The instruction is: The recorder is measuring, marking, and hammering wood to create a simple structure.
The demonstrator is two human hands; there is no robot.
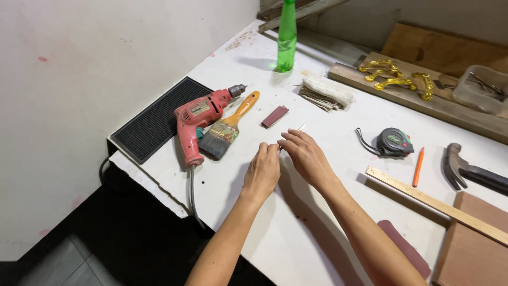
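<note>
Both hands meet over the white table [296, 222]. My left hand [263, 170] and my right hand [303, 153] pinch a thin pale stick [299, 128] between the fingertips; only its far tip shows past my right fingers. A small dark red piece of sandpaper [275, 116] lies just beyond the hands. To the left lie a paintbrush with an orange handle [227, 128] and a red electric drill [198, 124].
A black ribbed mat [153, 119] sits at the table's left corner. A green bottle [287, 37], folded cloth [325, 91], tape measure [394, 142], orange pencil [418, 166], hammer [468, 170], wooden strip [434, 202], gold handles [394, 77] on a plank and a clear box [484, 87] lie around.
</note>
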